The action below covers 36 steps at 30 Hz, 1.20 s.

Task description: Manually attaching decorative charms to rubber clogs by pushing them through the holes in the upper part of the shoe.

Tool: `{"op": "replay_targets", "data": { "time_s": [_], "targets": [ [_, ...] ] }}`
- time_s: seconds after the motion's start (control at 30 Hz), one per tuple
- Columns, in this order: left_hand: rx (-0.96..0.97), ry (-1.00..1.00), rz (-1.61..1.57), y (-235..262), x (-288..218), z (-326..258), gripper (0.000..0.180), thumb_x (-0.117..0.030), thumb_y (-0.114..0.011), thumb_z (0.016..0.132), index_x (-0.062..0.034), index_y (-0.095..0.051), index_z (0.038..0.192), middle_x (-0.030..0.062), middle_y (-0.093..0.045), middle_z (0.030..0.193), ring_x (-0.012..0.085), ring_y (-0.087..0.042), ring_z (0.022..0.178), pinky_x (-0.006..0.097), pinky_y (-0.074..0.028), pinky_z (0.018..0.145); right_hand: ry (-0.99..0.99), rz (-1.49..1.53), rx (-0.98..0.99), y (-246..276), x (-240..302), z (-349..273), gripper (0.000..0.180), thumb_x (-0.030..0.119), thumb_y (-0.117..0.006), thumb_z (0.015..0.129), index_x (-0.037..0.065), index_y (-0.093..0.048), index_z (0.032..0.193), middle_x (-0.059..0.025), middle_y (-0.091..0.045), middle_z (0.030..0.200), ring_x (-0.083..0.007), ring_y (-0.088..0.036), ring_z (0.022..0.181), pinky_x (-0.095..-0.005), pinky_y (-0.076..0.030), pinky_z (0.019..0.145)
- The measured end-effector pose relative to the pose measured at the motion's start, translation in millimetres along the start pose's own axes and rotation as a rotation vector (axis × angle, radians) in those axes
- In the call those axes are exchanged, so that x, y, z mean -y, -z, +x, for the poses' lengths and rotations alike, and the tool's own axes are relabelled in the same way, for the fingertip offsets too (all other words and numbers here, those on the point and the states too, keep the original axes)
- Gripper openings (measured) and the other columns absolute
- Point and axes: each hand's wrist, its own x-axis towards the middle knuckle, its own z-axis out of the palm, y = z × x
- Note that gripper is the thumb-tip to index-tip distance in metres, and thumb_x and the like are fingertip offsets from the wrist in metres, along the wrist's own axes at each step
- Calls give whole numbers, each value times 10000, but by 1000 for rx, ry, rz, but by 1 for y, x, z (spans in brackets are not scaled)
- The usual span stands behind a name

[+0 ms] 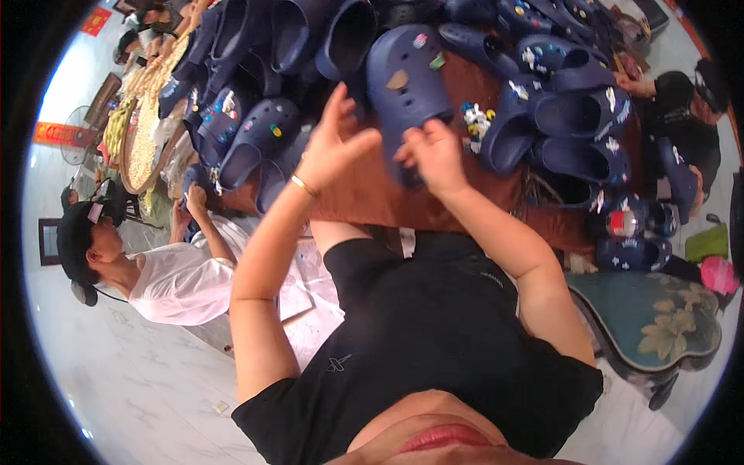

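Up above the brown wooden table [372, 198], the navy foam clog with small coloured charms [407, 81] is gripped by the right hand [434, 155] at its heel; the left hand [335, 147] touches it, fingers seemingly spread. More navy clogs [573, 116] crowd around.

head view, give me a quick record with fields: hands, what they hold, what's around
left hand: left hand, fingers spread, touching the near side of the clog
right hand: right hand, gripping the clog's near end
held thing: navy clog with small charms on top
surface: brown table
around: many more navy clogs, some with charms; round tray of pale bits at left
others: a person in a white shirt at left; another in black at right
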Motion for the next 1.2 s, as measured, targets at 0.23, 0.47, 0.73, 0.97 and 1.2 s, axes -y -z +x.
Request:
{"op": "replay_targets", "data": {
  "time_s": [0.23,0.47,0.73,0.97,1.2],
  "targets": [
    [92,308,323,-42,145,-55,755,-185,-695,741,5,-283,1344,232,-471,1241,234,-505,1113,307,-415,907,-354,-566,660,35,-75,-26,286,176,-596,752,-20,-603,959,-122,-650,778,-174,-624,631,-303,-493,609],
    [-106,64,531,-59,167,-84,496,-33,-544,721,-42,-467,1211,211,-585,974,354,-575,900,380,-468,791,194,-1769,140,116,-55,31,136,116,-508,768,46,-623,783,-145,-610,830,-310,-598,824,-444,-475,677],
    [-319,-147,676,-41,143,-76,361,-1,-500,751,-38,-511,1109,179,-576,1007,347,-557,916,417,-450,792,207,-2059,325,151,-85,63,61,126,-596,679,93,-632,716,-102,-645,738,-253,-635,717,-397,-481,613],
    [-558,-57,371,-53,131,-102,135,10,-535,774,-22,-590,893,138,-596,835,296,-585,780,348,-467,699,-20,-1742,163,124,-57,75,178,198,-542,733,63,-626,813,-173,-642,826,-340,-621,815,-425,-490,724],
    [-323,-22,752,-28,144,-128,151,-122,-590,788,-79,-621,930,104,-590,801,286,-588,719,376,-458,641,-214,-978,205,137,-64,105,204,181,-645,728,46,-651,881,-91,-647,757,-171,-609,709,-305,-466,648]
  ]
}}
